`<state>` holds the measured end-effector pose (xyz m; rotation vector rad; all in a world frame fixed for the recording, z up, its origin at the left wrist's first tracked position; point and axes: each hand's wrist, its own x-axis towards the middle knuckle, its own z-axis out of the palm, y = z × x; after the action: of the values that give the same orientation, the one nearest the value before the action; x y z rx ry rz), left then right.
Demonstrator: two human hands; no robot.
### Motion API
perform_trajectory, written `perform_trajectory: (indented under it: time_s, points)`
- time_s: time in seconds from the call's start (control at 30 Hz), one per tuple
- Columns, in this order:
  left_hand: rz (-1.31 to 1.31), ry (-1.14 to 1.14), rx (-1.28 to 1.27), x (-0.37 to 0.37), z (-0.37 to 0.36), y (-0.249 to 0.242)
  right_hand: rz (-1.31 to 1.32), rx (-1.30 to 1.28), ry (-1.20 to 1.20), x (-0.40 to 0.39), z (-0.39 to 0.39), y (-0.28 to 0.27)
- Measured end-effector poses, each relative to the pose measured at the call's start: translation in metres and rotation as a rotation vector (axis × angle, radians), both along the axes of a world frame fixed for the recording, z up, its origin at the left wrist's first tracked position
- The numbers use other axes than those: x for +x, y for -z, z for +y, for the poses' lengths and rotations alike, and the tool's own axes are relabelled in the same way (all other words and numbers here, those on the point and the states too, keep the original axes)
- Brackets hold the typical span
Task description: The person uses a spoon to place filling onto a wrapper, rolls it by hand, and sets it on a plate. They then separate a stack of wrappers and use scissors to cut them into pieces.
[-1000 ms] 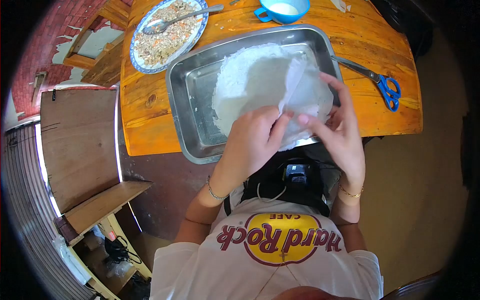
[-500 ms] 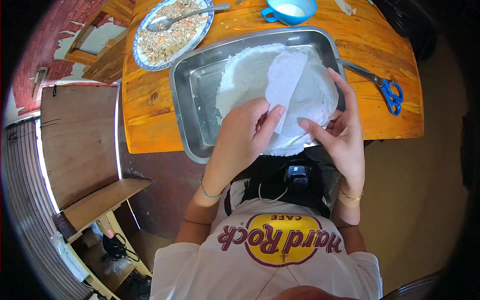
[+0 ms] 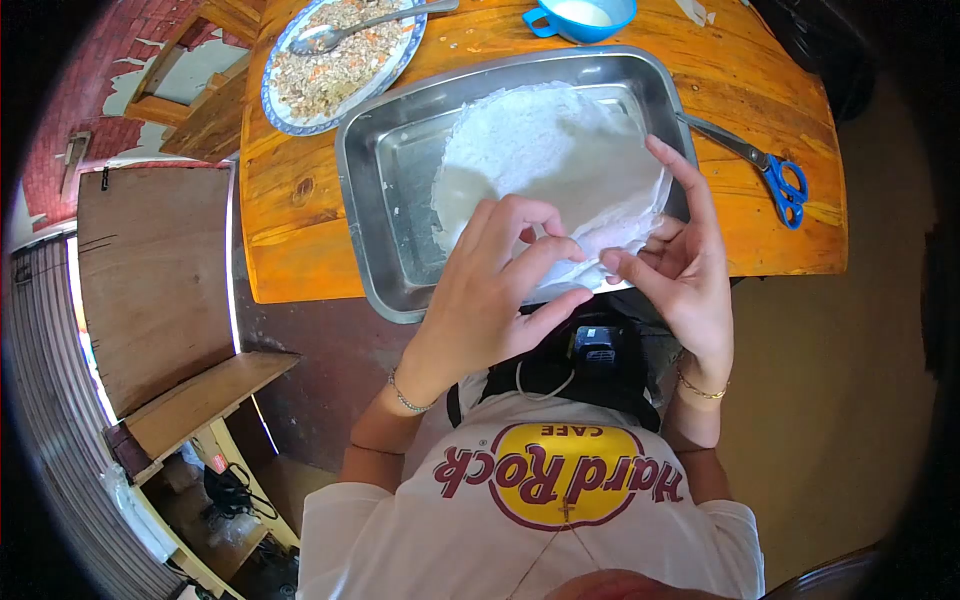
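Observation:
A stack of thin, round white wrappers (image 3: 540,135) lies partly in a metal tray (image 3: 362,215), its near edge lifted over the tray's rim toward me. My right hand (image 3: 680,265) holds this edge at the right, thumb on top and the other fingers around the side and below. Close beside that thumb, my left hand (image 3: 495,280) touches the near edge with bent fingertips. Its thumb stretches out apart from the fingers, below the edge. The wrappers' near edge looks creased and is partly covered by my fingers.
A blue-rimmed plate (image 3: 272,108) of minced filling (image 3: 335,75) with a spoon (image 3: 318,40) stands at the back left of the wooden table (image 3: 300,240). A blue cup (image 3: 585,30) holds white contents. Blue-handled scissors (image 3: 785,190) lie right of the tray.
The folded-back wrapper flap no longer stands up across the stack. My left hand has let go of it and moved down to the near edge, its fingers spreading. My right hand keeps its hold.

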<state>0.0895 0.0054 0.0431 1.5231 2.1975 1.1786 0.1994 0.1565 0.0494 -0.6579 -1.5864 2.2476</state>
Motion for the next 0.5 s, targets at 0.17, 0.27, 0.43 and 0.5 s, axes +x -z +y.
perform_trajectory:
  time_s: [0.17,0.27,0.43,0.5]
  points:
    - [-0.005,0.004,-0.018,0.0009,0.0013,0.001,0.039,-0.069,-0.064,0.0031,0.0061,0.0062]
    - [-0.028,-0.006,-0.01,0.0037,0.0014,0.0049,0.054,-0.067,-0.07,0.0041,0.0065,0.0065]
    - [-0.037,-0.049,-0.029,0.0058,0.0022,0.0026,0.036,-0.1,-0.03,0.003,0.0064,0.0025]
    - [-0.032,-0.047,-0.01,0.0061,0.002,0.0042,0.024,-0.091,-0.022,0.0027,0.0064,0.0016]
